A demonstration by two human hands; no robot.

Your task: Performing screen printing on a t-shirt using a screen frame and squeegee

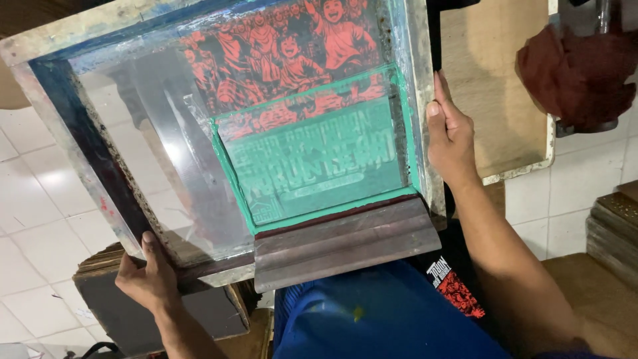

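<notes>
Screen frame (232,133), judged rigid with fragile mesh, is gripped at its edges by left hand (151,276) and right hand (448,136).

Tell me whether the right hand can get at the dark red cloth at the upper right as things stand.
Probably not yet. The right hand is in a grip on the side rail of the grey wooden screen-printing frame. The dark red cloth lies apart, beyond a bare wooden board; nothing blocks the way, but the hand would have to let go first.
</notes>
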